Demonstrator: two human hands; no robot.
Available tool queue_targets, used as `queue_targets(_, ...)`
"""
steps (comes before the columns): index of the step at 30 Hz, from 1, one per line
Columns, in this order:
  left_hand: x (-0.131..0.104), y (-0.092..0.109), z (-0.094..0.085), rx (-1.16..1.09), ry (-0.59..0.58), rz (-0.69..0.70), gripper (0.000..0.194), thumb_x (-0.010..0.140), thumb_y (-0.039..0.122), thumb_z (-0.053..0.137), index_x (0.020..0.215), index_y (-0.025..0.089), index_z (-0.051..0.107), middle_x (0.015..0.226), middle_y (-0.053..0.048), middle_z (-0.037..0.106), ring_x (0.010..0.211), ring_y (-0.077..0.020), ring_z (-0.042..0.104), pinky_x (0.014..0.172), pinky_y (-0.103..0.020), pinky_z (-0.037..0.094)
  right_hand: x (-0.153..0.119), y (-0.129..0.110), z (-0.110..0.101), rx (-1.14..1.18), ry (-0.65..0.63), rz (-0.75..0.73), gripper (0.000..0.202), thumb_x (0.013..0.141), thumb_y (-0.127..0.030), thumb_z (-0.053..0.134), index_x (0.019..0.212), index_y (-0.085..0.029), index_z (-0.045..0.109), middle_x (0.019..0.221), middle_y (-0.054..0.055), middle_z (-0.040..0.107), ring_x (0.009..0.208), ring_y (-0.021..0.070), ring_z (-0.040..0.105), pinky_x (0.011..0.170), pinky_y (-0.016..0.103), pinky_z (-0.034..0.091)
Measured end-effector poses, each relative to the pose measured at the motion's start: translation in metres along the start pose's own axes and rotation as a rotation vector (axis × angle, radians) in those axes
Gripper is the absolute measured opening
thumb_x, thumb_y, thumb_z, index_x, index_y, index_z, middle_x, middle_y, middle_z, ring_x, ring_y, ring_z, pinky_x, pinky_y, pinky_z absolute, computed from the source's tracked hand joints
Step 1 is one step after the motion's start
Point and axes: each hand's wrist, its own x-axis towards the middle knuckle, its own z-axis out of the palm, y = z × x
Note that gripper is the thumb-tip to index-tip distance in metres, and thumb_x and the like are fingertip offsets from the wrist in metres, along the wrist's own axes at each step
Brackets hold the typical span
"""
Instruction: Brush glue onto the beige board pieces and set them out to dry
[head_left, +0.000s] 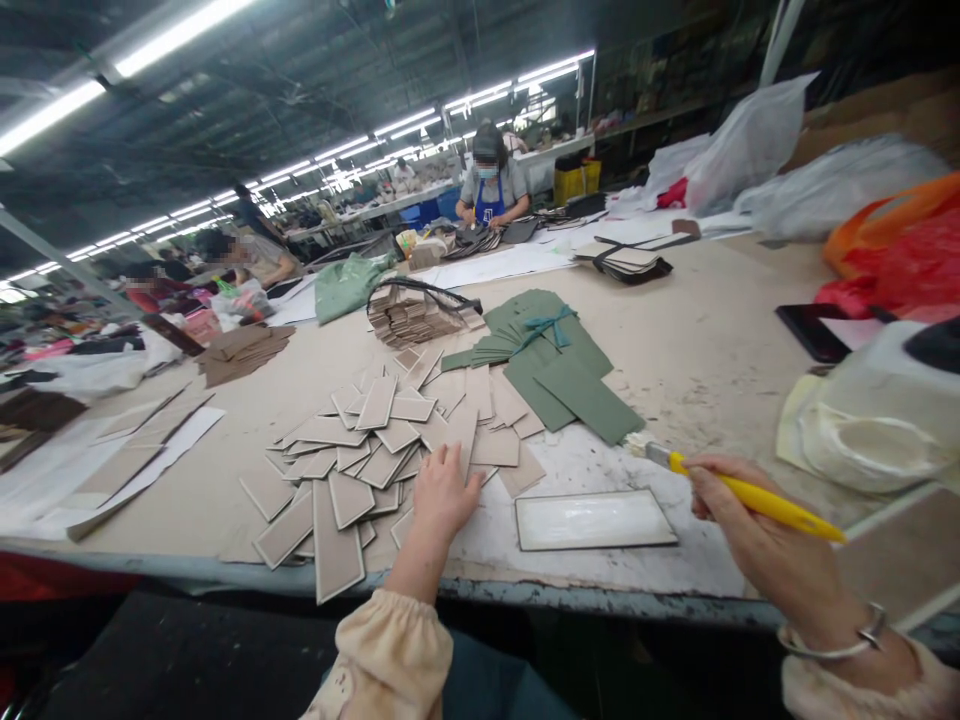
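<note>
Right grip clasps yellow brush handle.

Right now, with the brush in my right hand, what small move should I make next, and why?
Probably lift one beige piece with your left hand: its fingers are at the pile, the white-coated panel looks glossy, perhaps wet, and your right hand holds the brush away from it.

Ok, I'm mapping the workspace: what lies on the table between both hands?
In the head view, a white-coated panel lies flat between the left hand and the right hand.
</note>
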Motion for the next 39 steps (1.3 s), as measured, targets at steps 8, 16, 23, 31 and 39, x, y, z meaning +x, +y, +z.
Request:
queue_targets(8, 0.018, -0.019, -0.003, -0.167, -0.031, -0.144, 0.051, 0.078, 0.036, 0.060, 0.123, 0.013, 0.056, 0.117, -0.018, 0.063, 0.109, -0.0301, 0.059, 0.093, -0.040, 0.044, -0.004, 0.000, 0.004, -0.028, -0.017, -0.149, 0.026, 0.087, -0.047, 0.053, 0.096, -0.025, 0.064, 0.084, 0.003, 0.070, 0.065, 0.0192, 0.067, 0.062, 0.031, 0.052)
queue_targets(16, 0.022, -0.040, -0.001, -0.383, 0.117, -0.271, 0.049, 0.078, 0.035, 0.063, 0.122, 0.016, 0.057, 0.106, -0.010, 0.068, 0.100, -0.0220, 0.065, 0.089, -0.035, 0.050, -0.006, -0.005, 0.007, 0.008, -0.072, -0.204, 0.021, 0.088, -0.041, 0.052, 0.095, -0.024, 0.064, 0.083, 0.001, 0.071, 0.058, 0.0160, 0.067, 0.060, 0.028, 0.053)
queue_targets(23, -0.002, -0.015, -0.017, -0.602, 0.356, 0.080, 0.044, 0.082, 0.034, 0.060, 0.122, 0.018, 0.054, 0.122, -0.011, 0.059, 0.115, -0.0218, 0.056, 0.100, -0.038, 0.046, -0.009, 0.001, 0.009, 0.092, 0.015, -0.229, 0.026, 0.089, -0.034, 0.055, 0.114, -0.026, 0.061, 0.096, 0.003, 0.071, 0.074, 0.0178, 0.070, 0.074, 0.032, 0.055)
queue_targets(31, -0.051, 0.056, -0.015, -0.685, 0.082, 0.812, 0.032, 0.083, 0.030, 0.058, 0.113, 0.018, 0.057, 0.123, -0.015, 0.060, 0.117, -0.0218, 0.056, 0.111, -0.045, 0.033, -0.013, -0.006, 0.012, 0.086, -0.045, -0.202, 0.023, 0.084, -0.042, 0.059, 0.100, -0.026, 0.057, 0.114, 0.008, 0.068, 0.103, 0.0271, 0.065, 0.089, 0.041, 0.052)
queue_targets(39, -0.045, 0.041, -0.022, -0.672, 0.110, 0.796, 0.037, 0.085, 0.036, 0.060, 0.117, 0.019, 0.058, 0.122, -0.015, 0.061, 0.116, -0.0233, 0.055, 0.107, -0.045, 0.038, -0.015, -0.006, 0.016, 0.124, -0.066, -0.008, 0.024, 0.079, -0.046, 0.066, 0.088, -0.026, 0.057, 0.101, 0.003, 0.070, 0.098, 0.0253, 0.065, 0.089, 0.041, 0.050)
